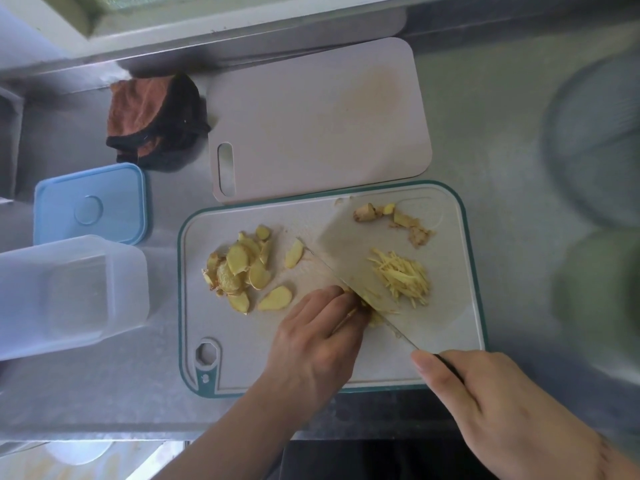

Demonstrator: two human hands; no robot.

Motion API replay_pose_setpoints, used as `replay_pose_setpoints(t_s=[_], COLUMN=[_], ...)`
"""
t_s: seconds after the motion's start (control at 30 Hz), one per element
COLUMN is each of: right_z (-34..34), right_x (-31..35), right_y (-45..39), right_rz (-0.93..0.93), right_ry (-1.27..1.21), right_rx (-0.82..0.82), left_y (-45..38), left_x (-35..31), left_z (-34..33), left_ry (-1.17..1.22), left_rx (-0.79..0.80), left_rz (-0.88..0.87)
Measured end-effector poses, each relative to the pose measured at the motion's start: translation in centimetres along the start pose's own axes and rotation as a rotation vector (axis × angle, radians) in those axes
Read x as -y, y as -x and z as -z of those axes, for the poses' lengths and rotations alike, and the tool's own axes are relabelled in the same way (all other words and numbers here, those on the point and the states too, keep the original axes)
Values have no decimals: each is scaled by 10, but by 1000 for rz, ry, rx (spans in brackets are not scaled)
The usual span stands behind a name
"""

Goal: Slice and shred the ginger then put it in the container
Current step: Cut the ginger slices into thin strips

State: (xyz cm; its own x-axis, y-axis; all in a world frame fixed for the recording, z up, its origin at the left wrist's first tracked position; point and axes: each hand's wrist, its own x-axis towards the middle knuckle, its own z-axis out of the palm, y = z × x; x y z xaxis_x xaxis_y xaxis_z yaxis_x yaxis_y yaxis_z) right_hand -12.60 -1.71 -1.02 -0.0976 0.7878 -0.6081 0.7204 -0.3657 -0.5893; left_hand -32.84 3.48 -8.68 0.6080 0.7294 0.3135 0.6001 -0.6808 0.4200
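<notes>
Nearest, the right hand curls round the dark handle of a cleaver while the left hand, fingers bent, pins a small stack of ginger against the blade on the teal-edged cutting board. Right of the blade lies a heap of ginger shreds, left of it a pile of ginger slices, and at the board's far edge some ginger trimmings. On the steel worktop to the left stand the clear container and, beyond it, its blue lid; farther off lie a plain cutting board and a folded cloth.
</notes>
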Motion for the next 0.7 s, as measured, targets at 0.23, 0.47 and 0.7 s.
replay_pose_setpoints(t_s=[0.23, 0.47, 0.7], right_z=[-6, 2, -3], right_x=[5, 0, 6], right_y=[-11, -13, -3], right_rz=[10, 10, 15], right_ry=[21, -13, -23], right_rx=[11, -44, -17], left_y=[-1, 2, 0], left_x=[1, 0, -1], left_z=[-1, -1, -1], left_ry=[11, -5, 13], left_rx=[-14, 2, -16], left_rz=[0, 29, 30])
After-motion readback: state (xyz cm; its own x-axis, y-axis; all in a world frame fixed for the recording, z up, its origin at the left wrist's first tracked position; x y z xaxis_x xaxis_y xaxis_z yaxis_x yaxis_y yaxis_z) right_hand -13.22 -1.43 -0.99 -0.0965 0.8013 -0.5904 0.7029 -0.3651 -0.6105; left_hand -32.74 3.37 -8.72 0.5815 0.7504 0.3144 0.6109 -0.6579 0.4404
